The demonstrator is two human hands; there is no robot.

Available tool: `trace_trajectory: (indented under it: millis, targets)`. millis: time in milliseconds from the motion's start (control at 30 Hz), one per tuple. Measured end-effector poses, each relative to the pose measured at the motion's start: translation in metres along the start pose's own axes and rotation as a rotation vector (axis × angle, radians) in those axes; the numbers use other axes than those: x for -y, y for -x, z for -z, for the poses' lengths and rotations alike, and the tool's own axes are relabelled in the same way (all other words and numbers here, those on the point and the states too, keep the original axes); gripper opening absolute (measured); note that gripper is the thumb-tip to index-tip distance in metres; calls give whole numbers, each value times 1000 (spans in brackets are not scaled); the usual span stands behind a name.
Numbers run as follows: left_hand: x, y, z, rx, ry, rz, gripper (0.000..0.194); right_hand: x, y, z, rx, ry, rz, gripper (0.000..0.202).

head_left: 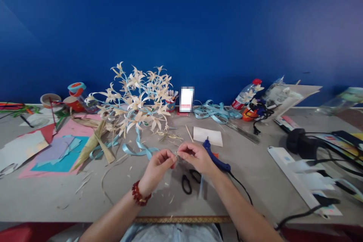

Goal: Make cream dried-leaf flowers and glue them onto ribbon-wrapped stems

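Observation:
Above the middle of the table, my left hand [160, 163] and my right hand [198, 157] meet at the fingertips, each closed in a pinch. Something small and pale sits between them, too tiny to name. A red bead bracelet [138, 193] circles my left wrist. Black-handled scissors [186, 184] lie just below my hands, partly hidden by the right one. Beside my right hand rests a blue glue gun [217, 160], its nozzle on a white card [208, 136]. Light blue ribbon [138, 149] curls behind my left hand. Cream husk-like flowers [138, 100] on blue-wrapped stems stand at the back.
Dried husks [90, 145] and coloured paper sheets [61, 162] lie to the left. A ribbon heap [212, 111], thin wires [244, 133] and a red-capped bottle [245, 94] are toward the back right. A white power strip [295, 181] with cables occupies the right side. A phone-like screen [186, 99] stands by the wall.

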State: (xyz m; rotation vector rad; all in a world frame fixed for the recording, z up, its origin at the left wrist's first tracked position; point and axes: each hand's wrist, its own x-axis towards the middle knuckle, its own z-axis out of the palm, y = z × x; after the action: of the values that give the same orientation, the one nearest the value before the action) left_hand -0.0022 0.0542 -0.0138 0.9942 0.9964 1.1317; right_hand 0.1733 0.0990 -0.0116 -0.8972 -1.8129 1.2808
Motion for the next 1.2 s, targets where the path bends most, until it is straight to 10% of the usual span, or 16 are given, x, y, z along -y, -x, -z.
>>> trace_trajectory:
  millis: [1200]
  targets:
    - [33, -17, 12, -44, -66, 63, 30, -43, -5, -11, -41, -61, -111, 27]
